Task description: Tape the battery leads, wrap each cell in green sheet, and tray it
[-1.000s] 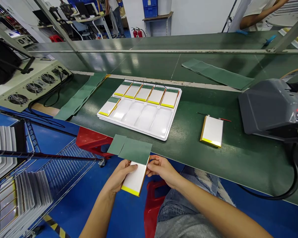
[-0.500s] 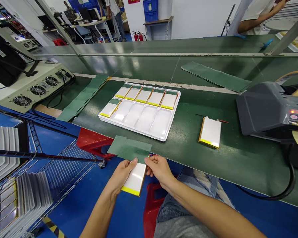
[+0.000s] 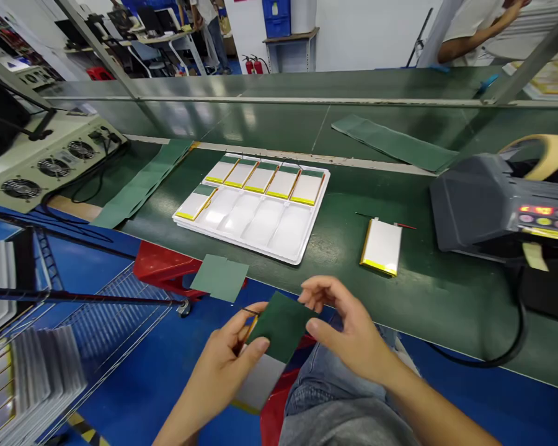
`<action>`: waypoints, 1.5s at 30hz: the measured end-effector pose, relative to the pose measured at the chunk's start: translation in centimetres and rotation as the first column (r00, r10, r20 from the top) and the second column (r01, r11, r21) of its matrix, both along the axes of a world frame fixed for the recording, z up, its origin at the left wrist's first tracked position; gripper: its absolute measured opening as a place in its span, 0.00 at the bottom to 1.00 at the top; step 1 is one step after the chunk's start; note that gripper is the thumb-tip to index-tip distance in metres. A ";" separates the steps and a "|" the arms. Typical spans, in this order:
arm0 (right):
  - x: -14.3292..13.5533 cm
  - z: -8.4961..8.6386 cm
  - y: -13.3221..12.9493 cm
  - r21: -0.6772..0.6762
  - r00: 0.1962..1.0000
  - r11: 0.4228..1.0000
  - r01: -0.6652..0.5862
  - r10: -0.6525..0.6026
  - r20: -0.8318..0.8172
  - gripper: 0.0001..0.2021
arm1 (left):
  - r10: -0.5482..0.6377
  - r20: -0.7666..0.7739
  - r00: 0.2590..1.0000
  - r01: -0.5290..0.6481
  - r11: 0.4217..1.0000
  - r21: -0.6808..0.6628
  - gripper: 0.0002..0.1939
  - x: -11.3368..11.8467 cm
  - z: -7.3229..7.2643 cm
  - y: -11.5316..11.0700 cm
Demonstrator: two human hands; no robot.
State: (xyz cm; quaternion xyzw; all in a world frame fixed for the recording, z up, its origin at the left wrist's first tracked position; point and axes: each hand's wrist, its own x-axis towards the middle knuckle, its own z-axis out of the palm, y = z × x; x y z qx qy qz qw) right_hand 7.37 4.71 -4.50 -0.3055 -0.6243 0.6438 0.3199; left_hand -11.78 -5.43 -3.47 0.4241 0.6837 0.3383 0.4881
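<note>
My left hand [image 3: 225, 362] is closed round a flat white battery cell [image 3: 263, 376] with a yellow end strip, held tilted just in front of the table edge. A dark green paper sheet [image 3: 286, 325] covers the cell's upper end, and my left thumb lies at its lower edge. A thin dark wire sticks out near my left fingers. Beside the sheet's right corner is my right hand [image 3: 348, 331], its thumb and curled fingers apart; whether they touch the paper I cannot tell. Another green paper piece [image 3: 221, 277] overhangs the table's front edge.
A white tray [image 3: 279, 234] bears several cells with green ends. To its right lies a single cell [image 3: 382, 246] with wires. A grey tape dispenser [image 3: 474, 214] stands at right. Green strips [image 3: 144, 183] lie at left, and a wire rack [image 3: 102, 328] stands below.
The green paper over the cell has come away from the piece at the table edge. My left hand has turned and tilted the cell; my right hand has opened and moved right.
</note>
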 end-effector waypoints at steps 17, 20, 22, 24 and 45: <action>7.1 -0.9 0.7 -0.421 0.946 0.847 -0.324 0.287 -0.151 0.18 | -0.385 -0.130 0.914 0.406 0.878 0.255 0.55 8.5 -0.5 2.9; 7.4 -1.0 0.4 -0.383 0.938 0.857 -0.346 0.298 -0.180 0.17 | -0.363 -0.070 0.929 0.369 0.901 0.228 0.48 9.3 -0.2 3.7; 7.6 -0.7 0.2 -0.323 0.944 0.887 -0.330 0.302 -0.137 0.17 | -0.349 0.019 0.937 0.339 0.921 0.193 0.27 9.6 0.0 4.4; 7.9 -0.5 0.3 -0.208 0.956 0.934 -0.291 0.290 -0.038 0.16 | -0.312 0.138 0.940 0.283 0.939 0.196 0.12 9.7 0.1 5.1; 6.9 -2.3 1.8 0.093 0.923 0.984 -0.151 0.174 -0.344 0.35 | -0.191 0.453 0.871 0.183 0.981 0.062 0.29 10.6 -1.7 6.5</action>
